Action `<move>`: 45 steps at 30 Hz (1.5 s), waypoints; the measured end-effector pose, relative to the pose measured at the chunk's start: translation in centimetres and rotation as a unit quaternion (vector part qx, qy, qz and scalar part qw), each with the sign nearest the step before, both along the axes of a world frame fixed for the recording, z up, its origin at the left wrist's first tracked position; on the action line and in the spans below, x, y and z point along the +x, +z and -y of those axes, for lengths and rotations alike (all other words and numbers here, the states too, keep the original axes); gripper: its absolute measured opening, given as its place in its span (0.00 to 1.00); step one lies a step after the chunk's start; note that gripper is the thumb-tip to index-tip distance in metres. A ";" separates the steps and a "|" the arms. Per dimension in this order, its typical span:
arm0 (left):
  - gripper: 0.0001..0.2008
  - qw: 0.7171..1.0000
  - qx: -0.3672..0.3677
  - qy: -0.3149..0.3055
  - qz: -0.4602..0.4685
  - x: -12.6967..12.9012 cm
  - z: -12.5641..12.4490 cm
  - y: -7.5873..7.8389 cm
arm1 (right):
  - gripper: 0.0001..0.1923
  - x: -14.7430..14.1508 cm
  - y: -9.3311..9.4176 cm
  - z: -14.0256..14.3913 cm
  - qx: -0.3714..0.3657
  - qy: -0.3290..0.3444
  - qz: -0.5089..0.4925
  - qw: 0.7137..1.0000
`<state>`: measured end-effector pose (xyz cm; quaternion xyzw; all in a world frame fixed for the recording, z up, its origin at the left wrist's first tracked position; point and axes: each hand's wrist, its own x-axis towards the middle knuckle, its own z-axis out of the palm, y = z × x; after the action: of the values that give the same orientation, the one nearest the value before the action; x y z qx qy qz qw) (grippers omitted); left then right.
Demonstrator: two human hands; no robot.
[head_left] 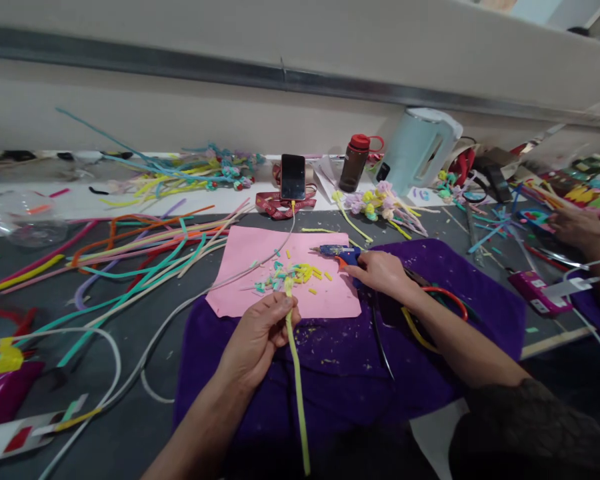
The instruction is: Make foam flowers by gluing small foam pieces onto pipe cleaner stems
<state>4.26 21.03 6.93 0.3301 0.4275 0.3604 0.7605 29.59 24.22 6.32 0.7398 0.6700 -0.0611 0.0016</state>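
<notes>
Between the thumb and fingers of my left hand [260,333] is a yellow pipe cleaner [297,380], its long end hanging down toward me and its top near a pile of clippings. My right hand [387,272] is closed round a blue glue gun [347,255] with an orange trigger, its nozzle pointing left above the pink sheet [330,303]. Short yellow pieces [307,273] and teal pieces [275,275] of pipe cleaner lie heaped on that sheet. Beneath it spreads a purple cloth [330,373] dotted with bits of fluff.
Long coloured pipe cleaners [145,260] cover the left side. A phone [293,177], a dark bottle [355,163] and a pale blue kettle [420,150] stand along the back. A white cable [180,307] crosses the table. At right, another person's hand [580,227] is at work.
</notes>
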 end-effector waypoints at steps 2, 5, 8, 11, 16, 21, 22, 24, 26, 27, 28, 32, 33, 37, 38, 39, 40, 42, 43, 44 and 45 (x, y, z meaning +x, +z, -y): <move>0.09 1.000 0.001 0.002 0.004 -0.1 0.0 -0.1 | 0.26 -0.1 -0.1 -0.8 -0.013 -0.022 -0.013 1.000; 0.09 1.000 -0.002 0.009 0.013 -0.2 0.0 -0.2 | 0.22 0.2 -0.3 -1.1 -0.004 -0.032 -0.039 0.999; 0.08 1.000 -0.003 0.012 0.020 -0.2 0.1 -0.2 | 0.19 0.6 -0.1 -0.2 0.043 -0.036 -0.131 0.990; 0.09 1.000 -0.003 0.010 0.027 -0.2 0.1 -0.1 | 0.15 0.6 0.6 1.1 0.077 -0.052 -0.384 0.919; 0.11 0.999 -0.003 0.021 0.045 -0.1 0.1 -0.3 | 0.11 0.1 1.8 3.1 0.008 -0.052 -0.677 0.734; 0.12 0.998 -0.006 0.042 0.040 -0.2 -0.1 -0.4 | 0.11 -1.1 2.0 4.8 -0.019 -0.059 -0.737 0.673; 0.12 0.998 -0.006 0.043 0.037 -0.2 -0.1 -0.4 | 0.11 -1.4 2.0 5.0 -0.022 -0.055 -0.739 0.672; 0.11 0.998 -0.005 0.044 0.036 -0.2 0.0 -0.4 | 0.12 -2.0 2.0 5.6 -0.033 -0.031 -0.738 0.673; 0.12 0.998 -0.006 0.043 0.040 -0.2 -0.1 -0.5 | 0.12 -2.5 2.0 6.1 -0.044 0.000 -0.730 0.682; 0.11 0.998 -0.005 0.042 0.041 -0.2 -0.1 -0.6 | 0.12 -2.6 2.0 6.3 -0.044 0.012 -0.724 0.688; 0.11 0.998 -0.003 0.041 0.042 -0.2 -0.1 -0.6 | 0.11 -2.6 1.9 6.5 -0.041 0.022 -0.718 0.694; 0.10 0.999 -0.003 0.035 0.040 -0.1 -0.1 -0.8 | 0.08 -2.5 1.7 7.4 -0.010 0.057 -0.657 0.751; 0.10 0.999 -0.005 0.033 0.040 -0.1 -0.1 -0.9 | 0.08 -2.5 1.7 7.6 -0.001 0.068 -0.629 0.775; 0.10 0.999 -0.010 0.031 0.040 -0.1 -0.1 -0.9 | 0.12 -2.7 1.7 8.1 0.048 0.103 -0.516 0.849; 0.11 0.999 -0.011 0.031 0.038 -0.1 -0.1 -0.9 | 0.13 -2.7 1.7 8.1 0.057 0.108 -0.499 0.858; 0.11 0.999 -0.012 0.031 0.037 -0.1 -0.1 -0.9 | 0.13 -2.8 1.7 8.1 0.061 0.113 -0.486 0.864; 0.11 0.999 -0.013 0.030 0.035 -0.1 -0.1 -0.9 | 0.14 -2.8 1.7 8.1 0.064 0.116 -0.478 0.868; 0.11 0.999 -0.015 0.026 0.032 0.0 -0.2 -0.9 | 0.14 -2.9 1.6 8.1 0.066 0.123 -0.472 0.871; 0.11 0.999 -0.014 0.024 0.030 0.0 -0.2 -0.9 | 0.14 -2.9 1.6 8.1 0.066 0.128 -0.472 0.870; 0.11 0.999 -0.012 0.023 0.027 0.0 -0.2 -0.9 | 0.14 -2.9 1.7 8.1 0.068 0.133 -0.470 0.870; 0.11 0.999 -0.010 0.022 0.024 0.0 -0.2 -0.9 | 0.14 -3.0 1.7 8.1 0.072 0.139 -0.468 0.870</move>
<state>4.26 21.22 6.04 0.3044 0.4198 0.3805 0.7657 26.63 16.09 8.03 0.5219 0.6908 -0.3508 -0.3569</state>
